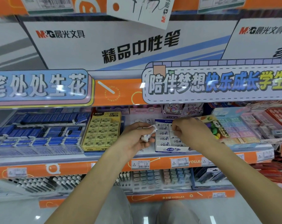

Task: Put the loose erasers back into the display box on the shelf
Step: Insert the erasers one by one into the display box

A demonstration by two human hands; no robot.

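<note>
A blue and white display box [171, 149] stands on the middle shelf, with rows of white wrapped erasers [163, 138] inside. My left hand [135, 138] hovers just left of the box and is shut on a few loose white erasers [147, 136]. My right hand [191, 132] reaches over the box's right half, fingertips pinching down on an eraser among the packed rows. Behind the box, more loose erasers [147, 121] lie on the shelf surface.
A yellow box of 2B erasers [103, 131] stands left of the display box, and blue packs [40, 133] fill the far left. Colourful eraser packs [243, 128] sit to the right. An overhanging banner [217, 83] crosses above. Price tags line the orange shelf edge [104, 165].
</note>
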